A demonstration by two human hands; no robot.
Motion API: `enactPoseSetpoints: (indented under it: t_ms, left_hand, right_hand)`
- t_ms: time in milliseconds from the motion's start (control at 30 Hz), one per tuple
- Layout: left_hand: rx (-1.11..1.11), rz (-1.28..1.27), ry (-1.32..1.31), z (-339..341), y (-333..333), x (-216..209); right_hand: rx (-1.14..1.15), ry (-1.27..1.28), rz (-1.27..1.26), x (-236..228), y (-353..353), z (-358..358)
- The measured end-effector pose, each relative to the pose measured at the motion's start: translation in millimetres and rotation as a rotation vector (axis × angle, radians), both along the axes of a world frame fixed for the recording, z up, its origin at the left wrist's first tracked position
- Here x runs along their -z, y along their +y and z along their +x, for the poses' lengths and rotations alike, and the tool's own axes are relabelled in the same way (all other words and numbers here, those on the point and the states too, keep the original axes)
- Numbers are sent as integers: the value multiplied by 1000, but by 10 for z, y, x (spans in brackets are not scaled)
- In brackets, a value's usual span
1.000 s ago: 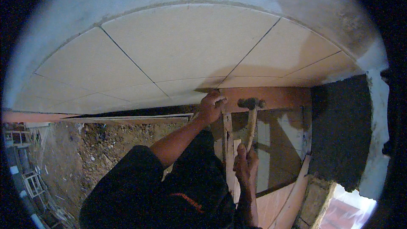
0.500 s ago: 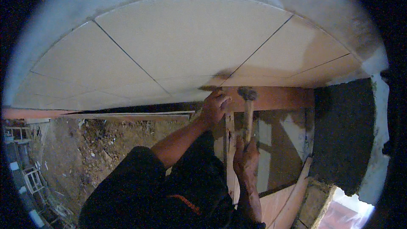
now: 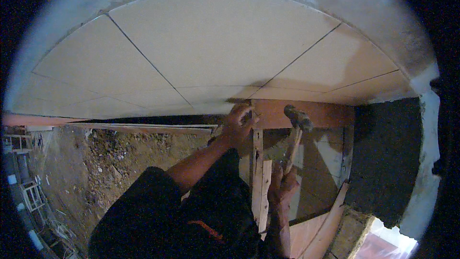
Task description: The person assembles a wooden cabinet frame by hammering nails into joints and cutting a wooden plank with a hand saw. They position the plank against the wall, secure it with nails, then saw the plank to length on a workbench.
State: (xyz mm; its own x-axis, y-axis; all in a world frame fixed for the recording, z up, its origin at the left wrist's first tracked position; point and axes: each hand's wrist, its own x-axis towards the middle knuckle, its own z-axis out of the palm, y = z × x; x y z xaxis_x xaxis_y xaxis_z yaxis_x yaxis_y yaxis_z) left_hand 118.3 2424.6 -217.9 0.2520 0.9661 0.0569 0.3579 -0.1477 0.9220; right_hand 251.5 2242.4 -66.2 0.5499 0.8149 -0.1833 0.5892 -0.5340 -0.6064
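My right hand [image 3: 283, 184] is wrapped round the wooden handle of a hammer [image 3: 298, 117]. The hammer's dark, worn head points up, to the right of my other hand and in front of a reddish board. My left hand [image 3: 238, 121] is closed at the lower edge of the tiled wall [image 3: 206, 48], beside the left end of the reddish board [image 3: 275, 110]. What its fingers hold is too dim and small to make out. A narrow upright wooden batten [image 3: 257, 163] stands between my two hands.
Dark wet-looking mortar [image 3: 385, 153] covers a patch at the right. Rubble-strewn earth [image 3: 115, 168] lies low on the left, with a wooden frame [image 3: 32, 197] at the far left. A slanting plank [image 3: 330, 220] runs at the lower right, near a bright plastic-like sheet [image 3: 383, 242].
The hammer has swung to the right, away from my left hand, and its head has tilted. My left hand stays at nearly the same spot. The view has shifted slightly.
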Motion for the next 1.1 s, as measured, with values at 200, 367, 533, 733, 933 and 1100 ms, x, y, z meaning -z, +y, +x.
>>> enactPoseSetpoints:
  t_ms: [200, 367, 533, 733, 933, 1100]
  left_hand:
    - [106, -614, -525, 93, -346, 331]
    - [139, -796, -585, 189, -292, 630]
    - [35, -447, -175, 231, -305, 637]
    - [-16, -198, -199, 204, -297, 339]
    - [60, -468, -195, 161, -309, 214]
    - [-7, -307, -282, 256, -289, 236]
  right_hand:
    - [-50, 31, 263, -26, -14, -36]
    - [72, 403, 139, 35, 56, -106]
    - [194, 498, 243, 26, 135, -191]
    - [-169, 96, -34, 105, 457, -163]
    - [176, 349, 325, -56, 119, -87]
    - [-79, 150, 96, 1, 266, -167]
